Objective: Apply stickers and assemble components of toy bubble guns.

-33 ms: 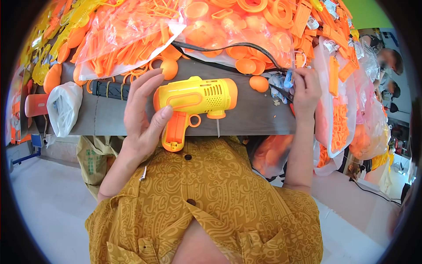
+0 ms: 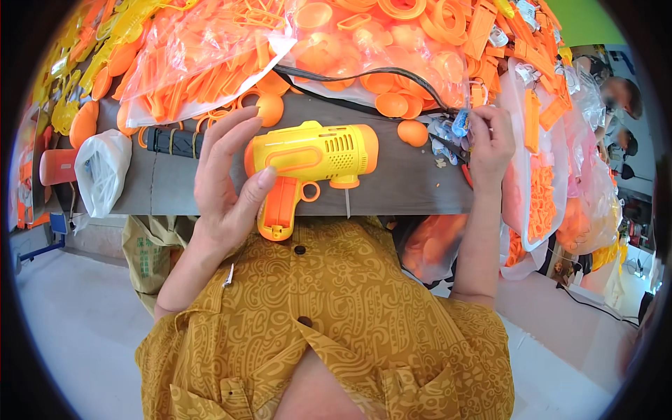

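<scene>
Grey surface (image 2: 175, 185) across the middle, crowded along the far edge: clear bags of orange plastic parts (image 2: 203, 63), loose orange caps (image 2: 392, 105), black cable (image 2: 364, 73), white plastic bag (image 2: 101, 171) at left, yellow and orange toy gun (image 2: 311, 157) lying near the front edge

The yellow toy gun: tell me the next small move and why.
Probably bring the right hand back to the yellow toy gun. The left hand only steadies its rear and orange grip, while the right fingers reach among small parts at the table edge.
</scene>
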Demonstrator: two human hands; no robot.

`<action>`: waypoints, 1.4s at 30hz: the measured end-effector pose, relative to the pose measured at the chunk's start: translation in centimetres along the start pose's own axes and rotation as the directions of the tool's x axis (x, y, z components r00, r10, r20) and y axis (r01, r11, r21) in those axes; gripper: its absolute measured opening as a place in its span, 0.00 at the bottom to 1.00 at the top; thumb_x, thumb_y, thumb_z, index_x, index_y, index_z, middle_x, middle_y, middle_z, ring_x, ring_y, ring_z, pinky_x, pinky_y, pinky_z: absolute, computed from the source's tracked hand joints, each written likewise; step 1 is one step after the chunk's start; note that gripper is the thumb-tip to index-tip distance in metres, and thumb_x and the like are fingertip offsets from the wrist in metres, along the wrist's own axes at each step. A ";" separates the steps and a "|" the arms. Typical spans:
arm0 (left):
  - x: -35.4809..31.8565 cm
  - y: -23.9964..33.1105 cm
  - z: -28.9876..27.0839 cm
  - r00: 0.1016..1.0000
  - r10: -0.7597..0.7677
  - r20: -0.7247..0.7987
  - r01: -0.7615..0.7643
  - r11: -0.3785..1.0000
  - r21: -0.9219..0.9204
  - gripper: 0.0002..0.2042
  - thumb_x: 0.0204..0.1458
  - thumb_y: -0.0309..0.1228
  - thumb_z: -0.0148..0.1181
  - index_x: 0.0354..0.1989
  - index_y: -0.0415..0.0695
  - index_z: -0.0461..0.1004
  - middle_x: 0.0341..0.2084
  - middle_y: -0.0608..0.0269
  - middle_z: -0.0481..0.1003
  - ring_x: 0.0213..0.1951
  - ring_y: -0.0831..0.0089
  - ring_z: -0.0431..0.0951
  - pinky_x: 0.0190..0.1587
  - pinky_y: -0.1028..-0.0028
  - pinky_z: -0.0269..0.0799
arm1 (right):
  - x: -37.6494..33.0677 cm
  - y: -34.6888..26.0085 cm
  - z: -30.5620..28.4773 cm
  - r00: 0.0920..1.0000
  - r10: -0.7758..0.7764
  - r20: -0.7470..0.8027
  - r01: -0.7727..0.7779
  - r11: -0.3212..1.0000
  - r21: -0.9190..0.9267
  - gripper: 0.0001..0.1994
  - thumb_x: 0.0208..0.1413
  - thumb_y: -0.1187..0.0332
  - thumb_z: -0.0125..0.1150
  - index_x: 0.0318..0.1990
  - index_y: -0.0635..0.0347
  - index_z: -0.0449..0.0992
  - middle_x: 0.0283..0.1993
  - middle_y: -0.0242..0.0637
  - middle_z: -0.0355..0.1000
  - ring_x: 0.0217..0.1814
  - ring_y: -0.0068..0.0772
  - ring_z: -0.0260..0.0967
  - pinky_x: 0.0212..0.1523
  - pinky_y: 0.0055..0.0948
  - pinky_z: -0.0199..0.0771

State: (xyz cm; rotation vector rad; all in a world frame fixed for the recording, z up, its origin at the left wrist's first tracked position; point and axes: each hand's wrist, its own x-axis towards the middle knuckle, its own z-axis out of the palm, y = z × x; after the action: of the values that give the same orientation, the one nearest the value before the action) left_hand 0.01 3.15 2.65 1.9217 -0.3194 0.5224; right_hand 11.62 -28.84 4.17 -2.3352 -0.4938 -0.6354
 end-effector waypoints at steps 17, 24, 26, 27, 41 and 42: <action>6.8 1.8 5.3 0.914 -0.355 0.196 0.403 0.845 -0.351 0.09 0.44 0.30 0.60 0.22 0.35 0.72 0.10 0.64 0.67 0.15 0.83 0.65 0.17 0.77 0.59 | 2.7 -12.4 3.5 0.897 0.016 0.443 -0.278 0.799 0.534 0.05 0.54 0.74 0.48 0.35 0.66 0.69 0.28 0.28 0.66 0.25 0.14 0.59 0.25 0.13 0.59; 6.1 1.7 3.2 0.871 -0.474 0.129 0.467 0.720 -0.514 0.09 0.45 0.29 0.59 0.19 0.37 0.71 0.12 0.72 0.68 0.17 0.89 0.63 0.18 0.84 0.55 | 0.6 -12.8 4.3 0.867 0.054 0.496 -0.369 0.737 0.567 0.07 0.54 0.72 0.49 0.38 0.66 0.67 0.29 0.29 0.67 0.26 0.14 0.60 0.26 0.14 0.61; 5.9 1.7 2.9 0.878 -0.461 0.126 0.459 0.739 -0.493 0.08 0.45 0.28 0.58 0.20 0.37 0.71 0.13 0.72 0.67 0.18 0.89 0.63 0.18 0.85 0.55 | 0.2 -13.5 4.8 0.818 0.103 0.566 -0.478 0.669 0.569 0.04 0.52 0.75 0.51 0.35 0.66 0.67 0.26 0.27 0.65 0.25 0.12 0.59 0.24 0.13 0.59; 5.8 1.7 2.8 0.885 -0.448 0.126 0.450 0.755 -0.477 0.07 0.45 0.28 0.58 0.20 0.37 0.72 0.14 0.73 0.67 0.19 0.89 0.63 0.19 0.86 0.56 | 0.2 -13.9 5.3 0.823 0.132 0.553 -0.493 0.649 0.580 0.02 0.51 0.77 0.52 0.31 0.65 0.68 0.24 0.26 0.63 0.22 0.11 0.57 0.21 0.12 0.56; 5.0 2.3 2.0 0.882 -0.462 0.089 0.423 0.695 -0.581 0.08 0.46 0.29 0.60 0.26 0.36 0.76 0.16 0.71 0.71 0.21 0.90 0.64 0.21 0.83 0.61 | 1.5 -14.1 5.7 0.913 -0.026 0.407 -0.209 0.827 0.522 0.05 0.50 0.73 0.57 0.33 0.65 0.71 0.25 0.29 0.66 0.25 0.16 0.63 0.29 0.14 0.65; 4.9 2.4 1.7 0.860 -0.492 0.137 0.481 0.689 -0.543 0.08 0.45 0.29 0.61 0.26 0.36 0.76 0.15 0.71 0.70 0.20 0.90 0.64 0.19 0.83 0.61 | 1.8 -14.2 5.7 0.955 -0.026 0.297 -0.152 0.813 0.562 0.06 0.49 0.73 0.58 0.33 0.65 0.72 0.26 0.29 0.67 0.28 0.17 0.64 0.32 0.15 0.66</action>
State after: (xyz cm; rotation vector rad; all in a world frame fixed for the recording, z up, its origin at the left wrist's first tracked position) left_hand 3.57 0.69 6.42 1.3327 0.0675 0.0621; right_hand 7.80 -14.53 8.46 -1.8403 -0.6357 -0.0682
